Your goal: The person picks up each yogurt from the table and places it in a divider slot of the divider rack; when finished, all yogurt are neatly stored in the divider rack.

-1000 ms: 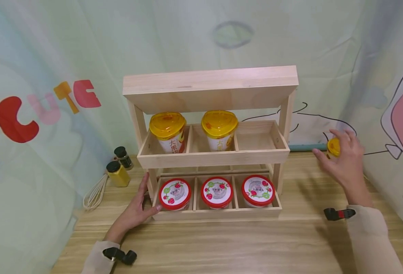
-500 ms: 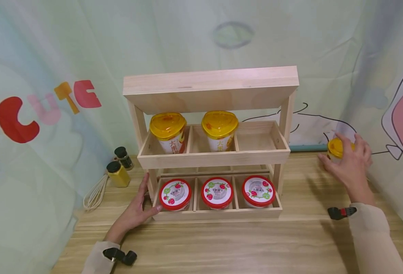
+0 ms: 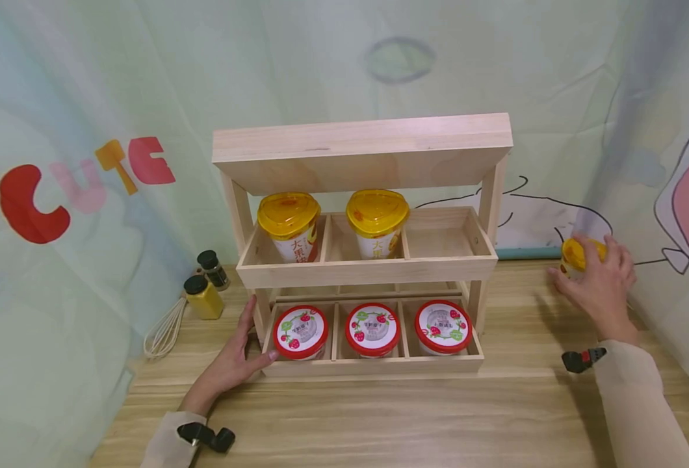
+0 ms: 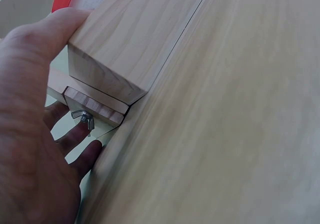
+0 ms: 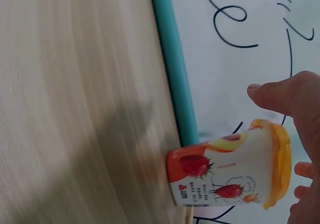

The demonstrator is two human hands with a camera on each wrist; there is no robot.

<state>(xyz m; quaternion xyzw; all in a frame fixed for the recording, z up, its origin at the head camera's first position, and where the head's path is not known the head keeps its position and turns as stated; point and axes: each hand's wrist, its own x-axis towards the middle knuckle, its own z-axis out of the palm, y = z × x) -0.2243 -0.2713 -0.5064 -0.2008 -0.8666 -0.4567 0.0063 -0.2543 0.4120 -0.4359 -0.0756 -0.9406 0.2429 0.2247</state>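
Note:
My left hand (image 3: 233, 357) grips the lower left corner of the wooden display rack (image 3: 368, 274). In the left wrist view its thumb (image 4: 60, 26) lies on the corner of the lower box, with the fingers behind by a wing nut (image 4: 84, 118). My right hand (image 3: 602, 286) is spread around a yellow-lidded fruit cup (image 5: 225, 169) standing on the table at the right; the thumb is apart from the cup in the right wrist view. Two similar cups (image 3: 288, 224) sit in the upper tier's left and middle compartments. Red-rimmed tubs (image 3: 372, 330) fill the lower tier.
Two black-capped jars (image 3: 204, 297) and a coiled white cord (image 3: 164, 330) lie left of the rack. A teal tube (image 5: 175, 69) runs along the table's back edge. Printed curtains (image 3: 555, 78) hang behind and beside the table.
My right hand has shifted slightly right about the yellow-lidded cup, uncovering more of its lid. The left hand stays on the rack corner.

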